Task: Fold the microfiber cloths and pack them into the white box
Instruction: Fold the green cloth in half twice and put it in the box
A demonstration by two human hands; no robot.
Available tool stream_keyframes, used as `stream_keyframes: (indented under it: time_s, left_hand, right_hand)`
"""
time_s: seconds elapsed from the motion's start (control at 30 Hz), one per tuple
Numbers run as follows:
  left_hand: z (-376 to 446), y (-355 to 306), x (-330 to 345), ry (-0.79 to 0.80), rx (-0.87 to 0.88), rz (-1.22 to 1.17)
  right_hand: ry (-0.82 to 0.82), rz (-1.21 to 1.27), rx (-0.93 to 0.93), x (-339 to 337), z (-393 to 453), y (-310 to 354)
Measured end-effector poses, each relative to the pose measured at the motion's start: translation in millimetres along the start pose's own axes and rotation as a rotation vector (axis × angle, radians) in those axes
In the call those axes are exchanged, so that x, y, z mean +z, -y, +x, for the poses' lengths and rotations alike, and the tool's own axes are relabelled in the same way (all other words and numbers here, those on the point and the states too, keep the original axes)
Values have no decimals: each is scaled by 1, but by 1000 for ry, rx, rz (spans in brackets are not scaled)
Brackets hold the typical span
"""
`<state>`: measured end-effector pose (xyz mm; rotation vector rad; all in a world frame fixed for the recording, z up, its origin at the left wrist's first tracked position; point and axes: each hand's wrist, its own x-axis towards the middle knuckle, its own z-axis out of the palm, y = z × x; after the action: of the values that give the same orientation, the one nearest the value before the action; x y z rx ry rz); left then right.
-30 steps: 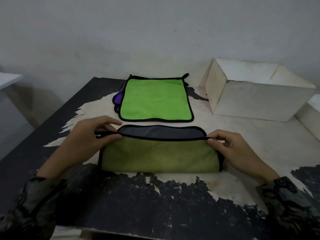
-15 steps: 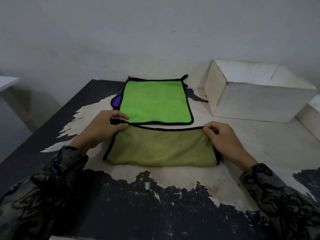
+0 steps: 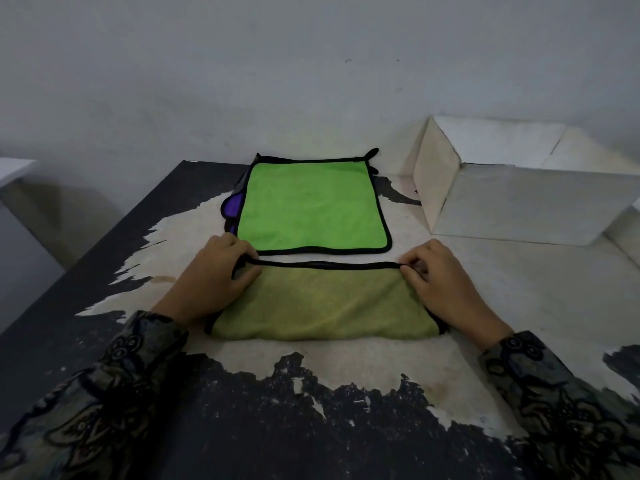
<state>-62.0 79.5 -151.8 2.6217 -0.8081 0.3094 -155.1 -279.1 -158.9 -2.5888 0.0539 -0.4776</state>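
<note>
An olive-green microfiber cloth [image 3: 322, 303] with black trim lies folded in half on the table in front of me. My left hand [image 3: 214, 275] pinches its far left corner. My right hand [image 3: 446, 282] pinches the far right corner, palm resting on the cloth's right end. Beyond it a bright green cloth [image 3: 311, 209] lies flat on a stack, with a purple cloth [image 3: 232, 209] peeking out at its left. The white box [image 3: 519, 202] stands open at the back right.
The table [image 3: 311, 427] is dark with a large worn pale patch and ends at a grey wall [image 3: 277, 81]. A pale ledge [image 3: 14, 168] shows at the far left.
The near half of the olive cloth was brought over the grey inner side until the trimmed edges met. Both hands moved away from me with the edge and now hold the corners.
</note>
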Motion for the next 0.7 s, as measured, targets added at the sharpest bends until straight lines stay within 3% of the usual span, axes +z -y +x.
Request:
stream_keyframes:
  time_s: [0.17, 0.27, 0.37, 0.47, 0.6, 0.7]
  left_hand:
    - [1, -8, 2, -59, 16, -115]
    - [3, -15, -2, -148, -108, -416]
    - [5, -17, -1, -109, -267, -562]
    - [3, -16, -1, -41, -327, -538]
    - [-6, -7, -2, 69, -225, -340]
    - [-8, -4, -1, 17, -166, -310]
  right_hand:
    - [-41, 137, -3, -8, -1, 2]
    - [-113, 179, -2, -11, 4, 0]
    - [-102, 107, 8, -8, 6, -6]
    - [-82, 55, 7, -9, 3, -9]
    - [-133, 24, -53, -15, -5, -1]
    - [-77, -78, -165, -22, -10, 16]
